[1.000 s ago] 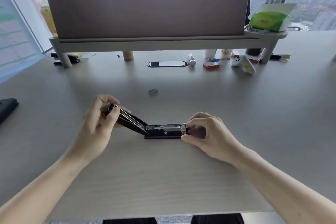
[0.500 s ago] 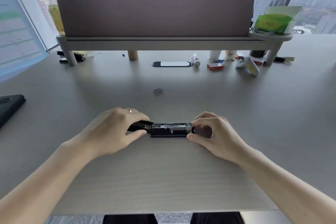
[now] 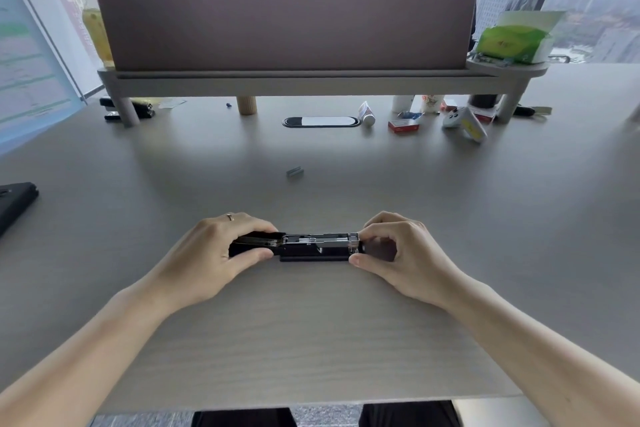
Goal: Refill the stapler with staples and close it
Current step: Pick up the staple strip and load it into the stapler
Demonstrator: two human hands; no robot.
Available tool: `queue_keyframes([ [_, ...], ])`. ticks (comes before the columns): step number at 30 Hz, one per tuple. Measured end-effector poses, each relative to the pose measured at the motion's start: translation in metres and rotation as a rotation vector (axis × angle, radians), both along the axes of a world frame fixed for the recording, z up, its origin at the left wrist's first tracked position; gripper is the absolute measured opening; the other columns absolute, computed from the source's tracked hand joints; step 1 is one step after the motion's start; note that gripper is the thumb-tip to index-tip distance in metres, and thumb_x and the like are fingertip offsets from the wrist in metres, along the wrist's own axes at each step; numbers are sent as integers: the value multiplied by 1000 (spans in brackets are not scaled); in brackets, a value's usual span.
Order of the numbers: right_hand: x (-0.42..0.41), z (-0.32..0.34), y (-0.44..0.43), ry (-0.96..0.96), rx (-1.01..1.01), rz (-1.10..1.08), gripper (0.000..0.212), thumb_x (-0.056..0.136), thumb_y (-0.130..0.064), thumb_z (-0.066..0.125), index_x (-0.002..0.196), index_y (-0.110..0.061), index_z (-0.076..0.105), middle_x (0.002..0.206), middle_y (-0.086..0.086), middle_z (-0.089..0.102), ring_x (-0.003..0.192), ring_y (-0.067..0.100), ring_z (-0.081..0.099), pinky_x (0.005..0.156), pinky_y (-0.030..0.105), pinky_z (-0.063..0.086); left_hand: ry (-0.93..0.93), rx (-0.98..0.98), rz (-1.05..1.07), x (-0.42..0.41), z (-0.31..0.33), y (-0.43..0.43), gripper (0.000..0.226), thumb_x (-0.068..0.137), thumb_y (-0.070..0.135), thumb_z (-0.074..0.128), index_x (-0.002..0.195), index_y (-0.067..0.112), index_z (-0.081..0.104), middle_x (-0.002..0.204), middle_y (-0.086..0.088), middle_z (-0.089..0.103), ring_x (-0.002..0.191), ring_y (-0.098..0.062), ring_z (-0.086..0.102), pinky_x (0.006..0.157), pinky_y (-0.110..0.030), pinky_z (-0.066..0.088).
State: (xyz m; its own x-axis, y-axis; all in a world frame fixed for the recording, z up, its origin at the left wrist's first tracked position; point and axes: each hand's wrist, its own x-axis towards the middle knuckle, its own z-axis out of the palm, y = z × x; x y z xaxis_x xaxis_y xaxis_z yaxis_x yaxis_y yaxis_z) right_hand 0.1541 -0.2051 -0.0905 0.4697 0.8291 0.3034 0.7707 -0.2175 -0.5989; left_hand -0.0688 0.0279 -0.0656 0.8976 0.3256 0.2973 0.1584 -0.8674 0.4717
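Observation:
A black stapler (image 3: pixel 313 248) lies lengthwise on the desk (image 3: pixel 311 340) in front of me, its metal staple channel showing on top. My left hand (image 3: pixel 214 255) covers its left end, fingers over the folded-out top arm and thumb against the near side. My right hand (image 3: pixel 398 251) pinches the stapler's right end between thumb and fingers. A small grey strip of staples (image 3: pixel 295 172) lies loose on the desk beyond the stapler, apart from both hands.
A padded screen on a raised shelf (image 3: pixel 287 76) spans the back. Under and beside it lie a red staple box (image 3: pixel 403 126), a small tube (image 3: pixel 366 113), a black-rimmed cable port (image 3: pixel 321 121) and another stapler (image 3: pixel 126 110). A dark object (image 3: pixel 15 204) sits at the left edge.
My left hand has pressed the stapler's raised top arm down toward the desk and now lies over it. My right hand stays on the right end.

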Motion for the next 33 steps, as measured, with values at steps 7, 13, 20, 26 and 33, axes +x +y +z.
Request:
queue_keyframes([
  [7,0,1,0,-2,-9,-5,18,82,-38,88,94,-27,82,98,-13,70,87,-6,62,77,8,41,-17,-35,25,-2,-4,-2,28,90,27,81,115,36,76,105,22,77,101,-2,70,90,-26,51],
  [13,-3,3,-2,-4,-29,-3,20,85,-41,85,100,-30,82,101,-14,70,94,2,65,82,12,44,2,11,34,-3,-1,-5,30,90,32,80,120,36,75,109,23,77,101,-1,71,90,-28,53],
  [20,-3,9,-6,11,-25,7,37,99,-51,60,125,-30,75,110,-17,71,104,-6,63,90,4,40,12,87,65,2,20,-6,53,88,59,69,135,36,64,119,22,72,106,17,60,96,-9,39],
  [26,32,17,24,-94,-109,-67,34,108,-39,51,128,-21,73,131,-5,72,128,17,62,103,21,40,-34,43,162,56,40,16,32,93,41,72,118,21,73,115,7,77,105,-8,69,92,-22,47],
  [33,55,12,57,-182,-296,-78,55,101,-56,54,148,-28,57,152,-3,56,147,23,44,122,43,34,119,2,258,126,31,39,38,94,32,75,125,10,71,129,-5,73,122,-23,66,92,-21,42],
])
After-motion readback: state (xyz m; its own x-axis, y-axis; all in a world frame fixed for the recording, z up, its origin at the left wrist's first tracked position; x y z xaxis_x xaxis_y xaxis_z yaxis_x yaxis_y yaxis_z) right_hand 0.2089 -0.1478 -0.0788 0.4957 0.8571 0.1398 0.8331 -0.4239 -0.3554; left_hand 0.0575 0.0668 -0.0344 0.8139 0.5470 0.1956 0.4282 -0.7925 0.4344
